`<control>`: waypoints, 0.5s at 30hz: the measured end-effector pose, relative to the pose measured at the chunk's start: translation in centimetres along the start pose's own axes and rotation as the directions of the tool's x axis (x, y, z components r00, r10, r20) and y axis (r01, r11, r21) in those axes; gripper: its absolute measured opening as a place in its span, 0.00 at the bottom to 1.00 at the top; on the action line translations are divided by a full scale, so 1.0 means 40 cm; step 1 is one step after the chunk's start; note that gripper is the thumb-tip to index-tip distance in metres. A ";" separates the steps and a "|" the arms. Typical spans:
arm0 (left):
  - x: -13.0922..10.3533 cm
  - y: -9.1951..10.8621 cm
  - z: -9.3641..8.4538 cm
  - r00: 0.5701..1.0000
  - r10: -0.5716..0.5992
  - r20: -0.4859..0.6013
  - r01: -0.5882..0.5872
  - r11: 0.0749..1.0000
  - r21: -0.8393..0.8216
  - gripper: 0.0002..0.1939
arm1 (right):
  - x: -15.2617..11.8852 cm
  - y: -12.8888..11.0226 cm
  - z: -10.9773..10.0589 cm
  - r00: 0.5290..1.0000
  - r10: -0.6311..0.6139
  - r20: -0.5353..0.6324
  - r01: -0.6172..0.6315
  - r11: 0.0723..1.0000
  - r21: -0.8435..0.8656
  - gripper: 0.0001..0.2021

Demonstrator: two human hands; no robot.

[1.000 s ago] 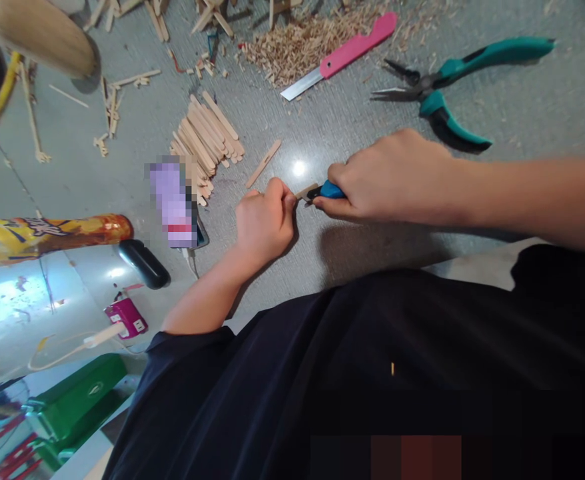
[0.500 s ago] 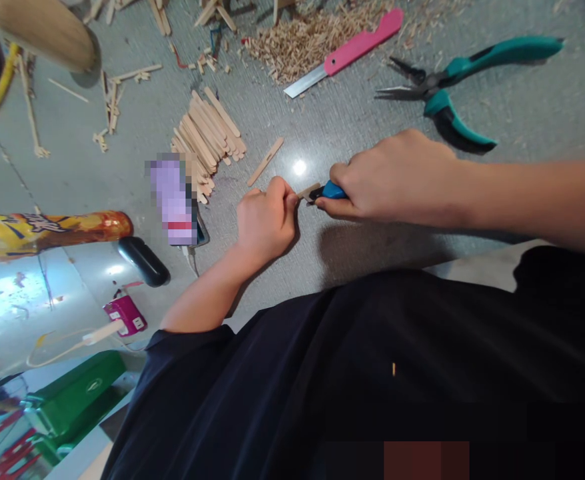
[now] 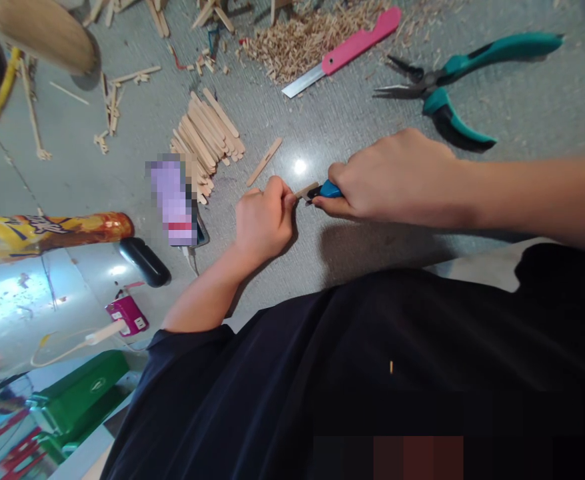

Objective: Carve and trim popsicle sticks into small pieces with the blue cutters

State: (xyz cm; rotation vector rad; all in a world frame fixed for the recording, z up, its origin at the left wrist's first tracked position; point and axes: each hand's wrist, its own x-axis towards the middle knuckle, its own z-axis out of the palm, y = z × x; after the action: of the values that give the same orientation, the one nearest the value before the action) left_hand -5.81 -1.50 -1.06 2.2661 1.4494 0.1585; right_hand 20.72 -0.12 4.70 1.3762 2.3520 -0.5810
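Observation:
My left hand (image 3: 266, 217) pinches one end of a small wooden stick (image 3: 311, 189) above the grey table (image 3: 372, 253). My right hand (image 3: 390, 175) is closed round a blue utility knife (image 3: 330, 189), whose blade lies against the stick just right of my left fingertips. A single wooden stick (image 3: 264, 161) lies on the table just beyond my left hand. Farther to the left is a pile of wooden sticks (image 3: 207, 130). The part of the stick inside my left fingers is hidden.
Beyond my hands lie a pink knife (image 3: 362, 41) with its blade out, wood shavings (image 3: 292, 53) and teal-handled pliers (image 3: 437, 80), opened. To the left are a phone (image 3: 175, 200) with a cable, a black case (image 3: 145, 261) and a bottle (image 3: 62, 233).
Both hands keep their holds on the stick and the blue knife. The knife and my right fingertips have shifted very slightly left; the view has moved a little too.

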 end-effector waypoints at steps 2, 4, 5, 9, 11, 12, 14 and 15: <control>-0.002 0.003 -0.003 1.000 -0.006 0.002 0.006 1.000 0.004 0.24 | 0.000 -0.001 -0.005 1.000 0.017 0.013 -0.017 1.000 0.025 0.38; -0.005 0.005 -0.004 1.000 -0.008 -0.001 0.008 1.000 0.011 0.24 | 0.001 -0.003 -0.011 1.000 0.024 0.017 -0.024 1.000 0.013 0.38; -0.006 0.006 -0.004 1.000 -0.008 -0.003 0.008 1.000 0.015 0.24 | 0.001 -0.003 -0.013 1.000 0.018 0.025 -0.018 1.000 -0.009 0.39; -0.009 0.007 -0.003 1.000 -0.005 -0.002 0.005 1.000 0.015 0.24 | 0.002 -0.003 -0.016 0.998 0.023 0.061 -0.021 0.999 -0.045 0.39; -0.009 0.007 -0.002 1.000 -0.010 0.003 0.010 1.000 0.006 0.24 | 0.000 -0.002 -0.014 0.998 0.033 0.050 -0.033 0.999 -0.006 0.37; -0.010 0.007 -0.003 1.000 -0.016 0.005 0.016 1.000 -0.001 0.24 | -0.001 -0.001 -0.013 0.998 0.041 0.038 -0.041 0.999 0.014 0.37; -0.009 0.009 -0.004 0.999 -0.032 0.013 0.032 0.999 -0.018 0.23 | -0.003 0.000 -0.010 0.998 0.049 0.036 -0.050 0.998 0.030 0.37; -0.009 0.010 -0.005 0.999 -0.041 0.018 0.041 0.999 -0.027 0.22 | -0.003 0.001 -0.010 0.998 0.050 0.040 -0.051 0.998 0.024 0.38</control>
State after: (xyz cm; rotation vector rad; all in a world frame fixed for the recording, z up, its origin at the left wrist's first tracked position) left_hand -5.71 -1.90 -0.67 2.2089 1.4747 0.1452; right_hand 20.77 0.01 5.11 1.4184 2.2795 -0.6197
